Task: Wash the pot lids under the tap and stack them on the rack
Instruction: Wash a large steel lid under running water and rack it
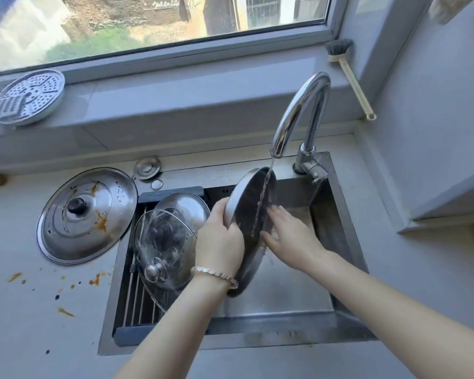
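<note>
I hold a steel pot lid (251,203) on edge over the sink, its inner side facing right under the running tap (298,113). My left hand (219,236) grips its left rim. With flat fingers, my right hand (288,231) touches the lid's inner face, where the water stream lands. On the roll-up rack (133,296) over the sink's left part lean a glass lid (162,247) with a metal knob and a steel lid (185,207) behind it. A large steel lid (86,214) stained with orange sauce lies on the counter to the left.
Orange sauce spots (95,280) dot the counter left of the sink (285,296). A perforated steamer plate (28,97) leans on the windowsill. A dish brush (348,75) rests at the sill's right end. A small round cap (147,167) lies behind the sink.
</note>
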A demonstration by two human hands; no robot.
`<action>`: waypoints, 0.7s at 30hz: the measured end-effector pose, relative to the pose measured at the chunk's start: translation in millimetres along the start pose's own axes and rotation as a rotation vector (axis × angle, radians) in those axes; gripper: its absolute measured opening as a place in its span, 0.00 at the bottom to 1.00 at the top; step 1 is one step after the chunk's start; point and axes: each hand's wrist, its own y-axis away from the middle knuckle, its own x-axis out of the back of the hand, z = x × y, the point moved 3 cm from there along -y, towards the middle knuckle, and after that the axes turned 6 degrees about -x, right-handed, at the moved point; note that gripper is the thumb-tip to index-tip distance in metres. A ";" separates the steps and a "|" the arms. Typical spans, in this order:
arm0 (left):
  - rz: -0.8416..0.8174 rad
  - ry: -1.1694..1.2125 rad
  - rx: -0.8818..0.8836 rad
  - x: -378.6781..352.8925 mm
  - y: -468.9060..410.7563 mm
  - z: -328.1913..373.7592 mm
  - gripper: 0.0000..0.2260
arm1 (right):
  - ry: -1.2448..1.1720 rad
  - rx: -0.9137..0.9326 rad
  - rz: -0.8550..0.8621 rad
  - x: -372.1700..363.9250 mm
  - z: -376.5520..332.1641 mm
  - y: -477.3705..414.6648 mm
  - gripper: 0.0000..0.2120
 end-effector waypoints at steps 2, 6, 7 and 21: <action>-0.018 -0.176 -0.068 5.5 2.1 12.4 0.20 | 0.028 -0.035 -0.063 -8.6 12.2 7.7 0.26; -0.047 -0.343 -0.133 7.4 6.9 24.4 0.23 | 0.015 -0.115 -0.164 -21.4 24.7 18.5 0.25; -0.037 -0.345 -0.130 8.4 8.5 22.8 0.23 | 0.014 -0.141 -0.168 -22.5 26.5 18.9 0.25; 0.108 0.389 0.486 -10.4 17.0 -44.3 0.21 | -0.027 -0.237 0.135 -7.9 -28.9 -23.9 0.37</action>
